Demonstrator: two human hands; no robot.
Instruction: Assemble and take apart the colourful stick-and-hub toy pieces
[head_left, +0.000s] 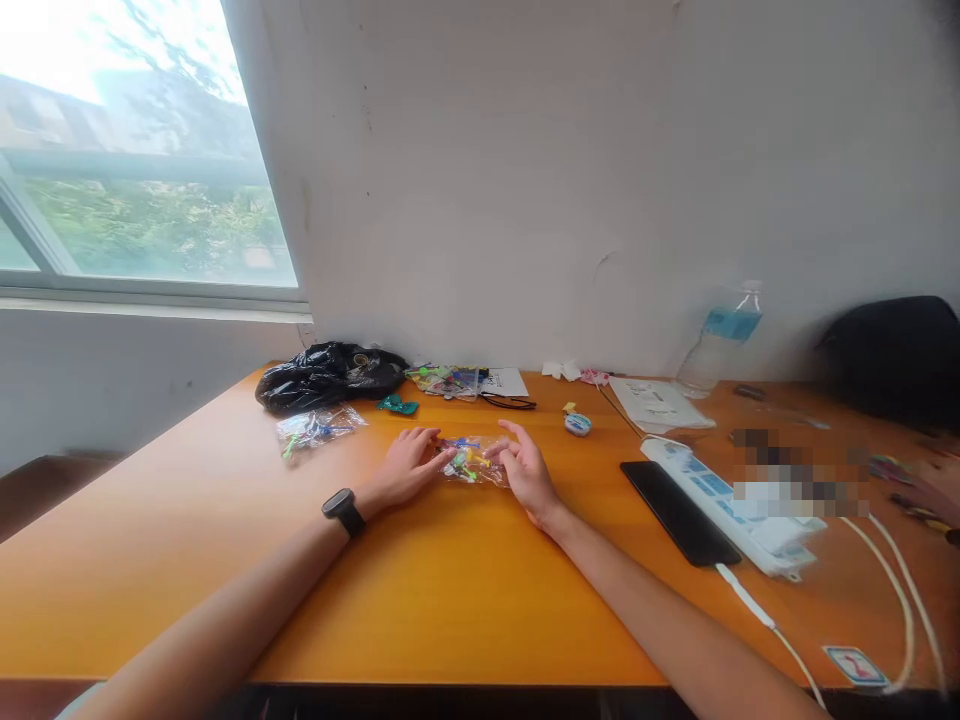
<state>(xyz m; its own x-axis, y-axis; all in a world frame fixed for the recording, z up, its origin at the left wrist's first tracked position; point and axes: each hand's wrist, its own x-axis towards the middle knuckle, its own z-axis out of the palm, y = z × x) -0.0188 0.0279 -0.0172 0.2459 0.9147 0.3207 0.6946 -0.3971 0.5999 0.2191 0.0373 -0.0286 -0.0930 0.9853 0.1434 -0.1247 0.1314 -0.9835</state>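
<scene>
A clear plastic bag (472,462) of small blue, yellow and green plastic pieces lies flat on the wooden table (420,600), between my hands. My left hand (411,465) rests palm down at the bag's left edge, fingers stretched out and thumb touching the plastic. On that wrist is a black watch (343,510). My right hand (525,475) stands on its side at the bag's right edge. Its index finger is raised and apart from the others, which reach over the plastic. What the pieces are cannot be made out.
Behind my left hand lie a second bag of pieces (319,430), a black plastic bag (330,375) and a teal wrapper (397,404). To the right are a small round container (577,425), a phone (679,512), a power strip (731,510) with cables, and a bottle (712,345). Another person's hand (934,485) shows at the far right.
</scene>
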